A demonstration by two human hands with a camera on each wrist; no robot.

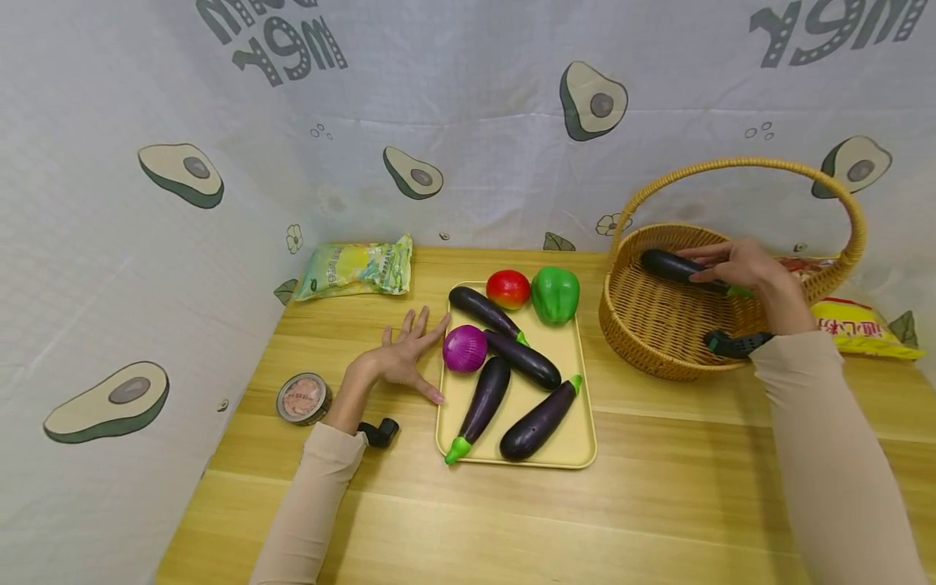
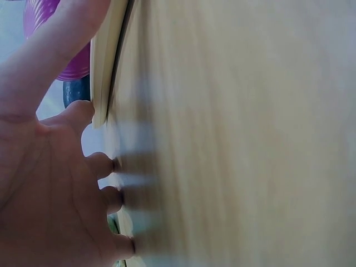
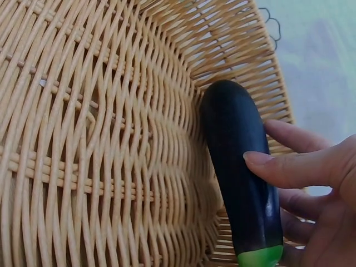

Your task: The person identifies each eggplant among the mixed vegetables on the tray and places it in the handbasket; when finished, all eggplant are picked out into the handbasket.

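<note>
My right hand (image 1: 742,264) is inside the wicker basket (image 1: 621,337), gripping a dark eggplant (image 3: 239,167) with a green stem end. Thumb and fingers pinch it from opposite sides, and its rounded end lies against the basket's inner wall. At the left edge of the pale yellow tray (image 1: 569,345), my left hand (image 1: 398,360) rests with fingers spread and fingertips on the table; nothing is in it. The thumb reaches the tray's rim, close to a purple onion (image 1: 464,348). Several eggplants (image 1: 539,420), a green bell pepper (image 1: 556,295) and a red-yellow mango (image 1: 508,289) lie on the tray.
A green-yellow packet (image 1: 354,269) lies at the back left, and a round tin (image 1: 303,398) stands beside my left wrist. Behind and right of the basket is a yellow packet (image 1: 863,327). The basket's tall handle (image 1: 738,162) arches over my right hand. A printed curtain (image 1: 497,179) borders the table.
</note>
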